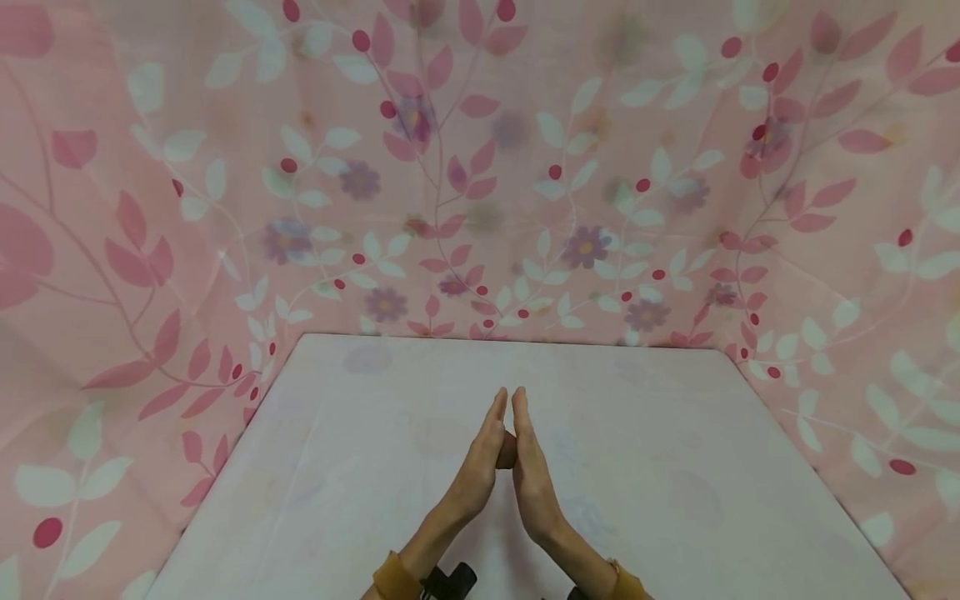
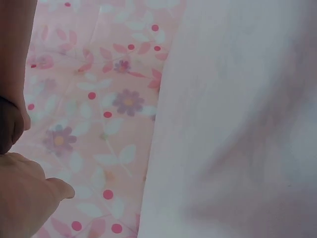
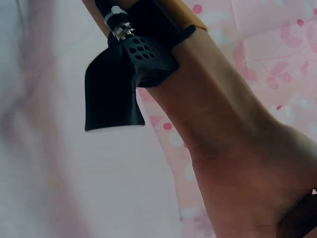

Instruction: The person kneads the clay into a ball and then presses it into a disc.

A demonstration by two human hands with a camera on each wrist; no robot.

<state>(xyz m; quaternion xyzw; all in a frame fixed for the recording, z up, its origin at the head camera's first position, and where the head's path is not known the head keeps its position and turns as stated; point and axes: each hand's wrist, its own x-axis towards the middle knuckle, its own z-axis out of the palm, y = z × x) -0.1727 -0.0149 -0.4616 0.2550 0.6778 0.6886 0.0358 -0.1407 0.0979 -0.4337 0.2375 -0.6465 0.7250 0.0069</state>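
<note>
A small brown lump (image 1: 507, 450) sits between the palms, high over the white table; its exact kind cannot be told. My left hand (image 1: 480, 467) presses it from the left with straight fingers. From the other side my right hand (image 1: 534, 475) presses against it, its fingers also straight. The two hands lean toward each other like a steep roof, their fingertips close but slightly apart. At the left edge of the left wrist view, part of the dark brown lump (image 2: 9, 124) shows between the hands. In the right wrist view only a dark corner of the lump (image 3: 301, 220) shows.
The white tabletop (image 1: 360, 433) spreads below the hands. Pink floral cloth (image 1: 480, 167) hangs behind and on both sides of it. A black wrist-camera mount (image 1: 453, 579) sits on the left wrist, near a mustard sleeve cuff (image 1: 396, 577).
</note>
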